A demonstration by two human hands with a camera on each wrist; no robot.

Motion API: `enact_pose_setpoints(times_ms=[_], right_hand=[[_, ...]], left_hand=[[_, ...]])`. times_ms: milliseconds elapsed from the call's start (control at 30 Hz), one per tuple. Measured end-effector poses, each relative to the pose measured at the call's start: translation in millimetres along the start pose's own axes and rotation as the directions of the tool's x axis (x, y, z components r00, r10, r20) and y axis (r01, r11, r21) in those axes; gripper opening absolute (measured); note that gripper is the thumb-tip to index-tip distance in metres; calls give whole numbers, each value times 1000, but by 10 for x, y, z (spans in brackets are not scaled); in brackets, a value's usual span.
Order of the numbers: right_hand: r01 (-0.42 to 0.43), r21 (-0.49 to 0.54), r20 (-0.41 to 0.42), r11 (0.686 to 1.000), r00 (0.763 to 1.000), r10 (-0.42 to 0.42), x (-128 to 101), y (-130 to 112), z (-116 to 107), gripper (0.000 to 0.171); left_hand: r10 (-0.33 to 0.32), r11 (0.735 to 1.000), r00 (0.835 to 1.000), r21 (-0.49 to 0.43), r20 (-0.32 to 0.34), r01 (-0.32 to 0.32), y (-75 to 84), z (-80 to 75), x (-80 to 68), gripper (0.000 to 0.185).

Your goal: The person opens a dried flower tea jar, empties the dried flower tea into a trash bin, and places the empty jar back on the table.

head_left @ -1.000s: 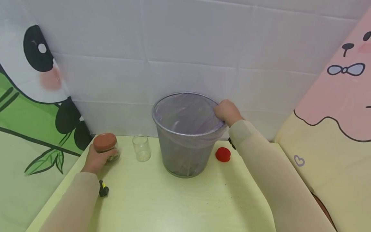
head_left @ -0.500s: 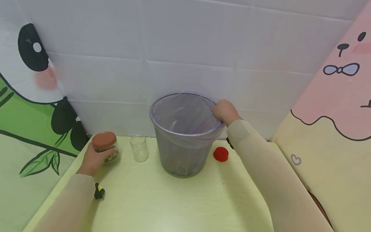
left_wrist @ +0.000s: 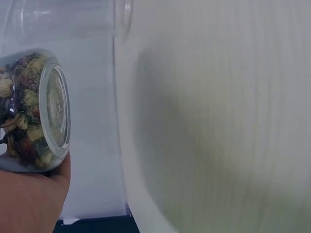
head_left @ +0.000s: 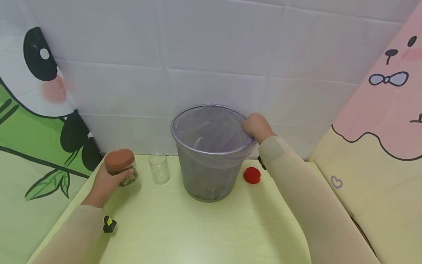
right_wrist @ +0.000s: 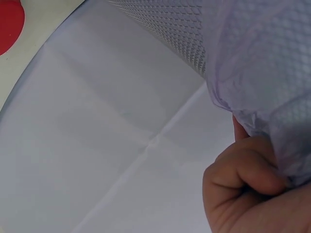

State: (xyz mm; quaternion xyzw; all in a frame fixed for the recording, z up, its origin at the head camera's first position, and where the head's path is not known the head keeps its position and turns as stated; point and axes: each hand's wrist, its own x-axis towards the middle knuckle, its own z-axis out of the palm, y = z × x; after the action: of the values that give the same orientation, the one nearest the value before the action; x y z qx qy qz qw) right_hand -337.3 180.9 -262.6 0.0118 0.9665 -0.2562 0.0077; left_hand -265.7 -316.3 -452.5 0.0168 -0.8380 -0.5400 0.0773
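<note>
My left hand grips a clear glass jar with a reddish-brown lid. Through the glass in the left wrist view, a dried, mixed flower-like filling shows. The jar's base is visible there, so the jar is held off the table. At the right of the grey mesh trash bin, my right hand holds the rim together with the thin purplish plastic liner. Its thumb and a curled finger show in the right wrist view; the other fingertips are partly hidden by plastic.
Between jar and bin stands a clear drinking-glass-like container. A red round lid-like piece lies right of the bin on the pale yellow table. A white sheet hangs behind, with printed cartoon sheets at the sides.
My left hand has raised the jar slightly from the table and shifted it a little rightward. The right hand keeps its place on the bin's rim; the head view has shifted slightly.
</note>
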Motion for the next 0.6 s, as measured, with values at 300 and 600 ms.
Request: enact_pose_setpoints(times_ms=[300, 600], right_hand=[[1, 7, -9, 1000, 1000, -1, 2, 6, -1, 18], [8, 3, -6, 1000, 1000, -8, 11, 6, -2, 17]], left_hand=[[35, 999, 999, -20, 7, -35, 163, 56, -270, 94], [89, 996, 996, -1, 12, -89, 301, 85, -459, 91]])
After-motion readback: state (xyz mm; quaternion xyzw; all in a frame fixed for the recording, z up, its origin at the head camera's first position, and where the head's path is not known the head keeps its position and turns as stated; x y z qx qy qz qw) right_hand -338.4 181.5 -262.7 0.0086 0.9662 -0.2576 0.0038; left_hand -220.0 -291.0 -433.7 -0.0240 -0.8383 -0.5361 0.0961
